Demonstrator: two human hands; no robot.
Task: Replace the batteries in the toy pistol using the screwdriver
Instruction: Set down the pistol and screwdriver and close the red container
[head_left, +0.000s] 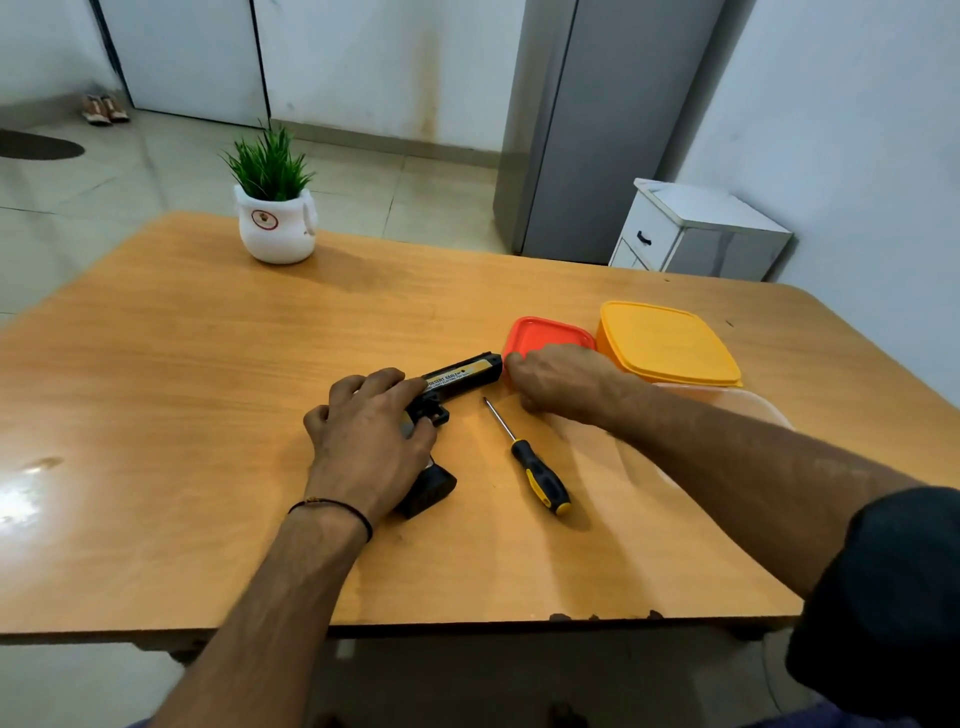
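The screwdriver (522, 451) lies loose on the counter (208, 364), best taken by its rubbery handle. Beside it, the left hand (371, 431) curls its fingers over the toy pistol (462, 375), which lies on its side. It is probably light, stiff, slick plastic, best pinned at the grip. Farther off, the right hand (558, 376) meets the red box (545, 335) with fingers bent, and I cannot tell whether they grasp anything.

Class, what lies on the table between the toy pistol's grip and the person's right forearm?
The screwdriver, lying untouched on the table, tip pointing away from the person; the head view shows it.
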